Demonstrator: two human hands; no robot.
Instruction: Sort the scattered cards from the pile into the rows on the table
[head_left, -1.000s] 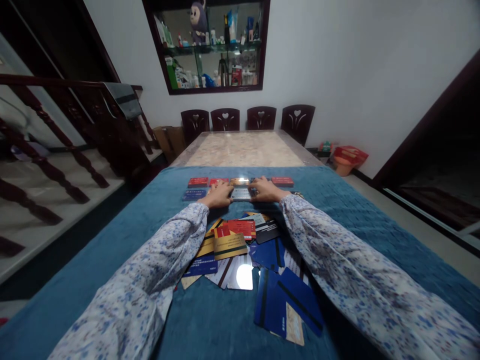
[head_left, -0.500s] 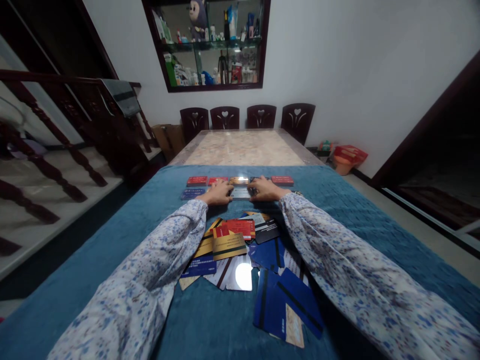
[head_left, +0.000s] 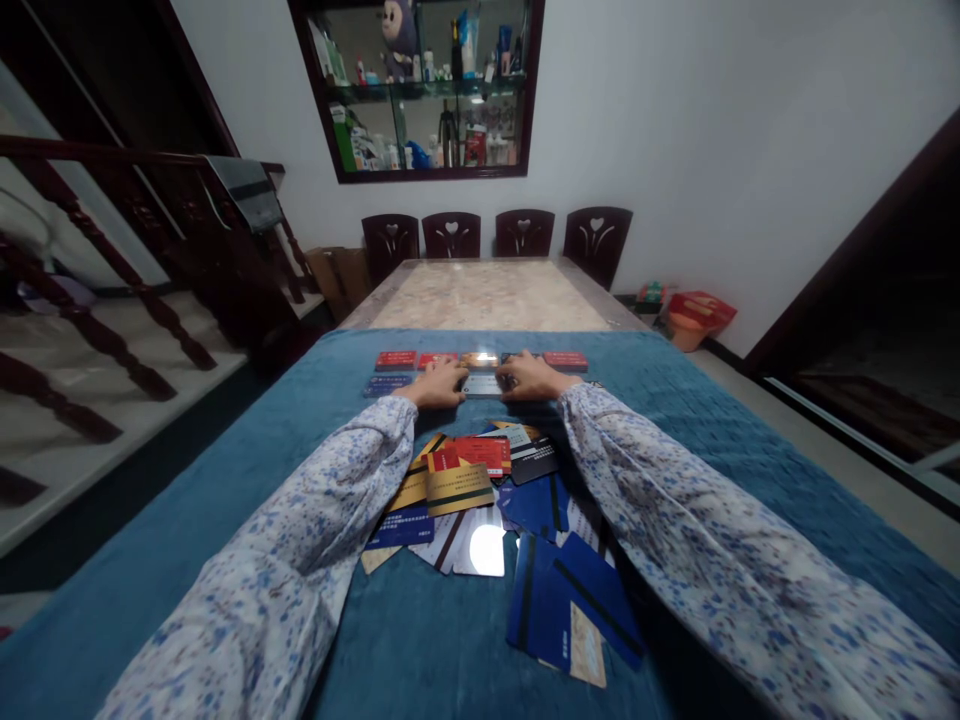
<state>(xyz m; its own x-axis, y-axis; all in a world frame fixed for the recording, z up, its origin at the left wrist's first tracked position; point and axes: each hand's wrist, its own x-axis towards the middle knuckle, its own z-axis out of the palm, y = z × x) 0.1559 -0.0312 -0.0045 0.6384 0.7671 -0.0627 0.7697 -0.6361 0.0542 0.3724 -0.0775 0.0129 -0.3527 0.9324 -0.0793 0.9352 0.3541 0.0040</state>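
Observation:
In the second row of card stacks, a pale silvery card [head_left: 482, 386] lies flat between my two hands. My left hand [head_left: 441, 385] has curled fingers at its left end. From the other side my right hand [head_left: 529, 379] bends its fingers around its right end. Behind them are a gold card stack [head_left: 478, 360] and red card stacks [head_left: 395, 361] at the far row. A blue card stack [head_left: 387, 384] sits left of my left hand. Nearer to me, between my forearms, spreads a loose heap with a gold card [head_left: 459, 488], a red card [head_left: 486, 453] and blue cards [head_left: 538, 600].
A blue cloth [head_left: 292, 500] covers the near part of the long table [head_left: 487, 295]. Dark chairs [head_left: 450, 235] stand at its far end. A stair railing [head_left: 97, 300] is on the left; a red bag [head_left: 701, 310] is on the floor at right.
Both hands stay at the ends of the silvery card, almost unmoved. The whole view has shifted very slightly.

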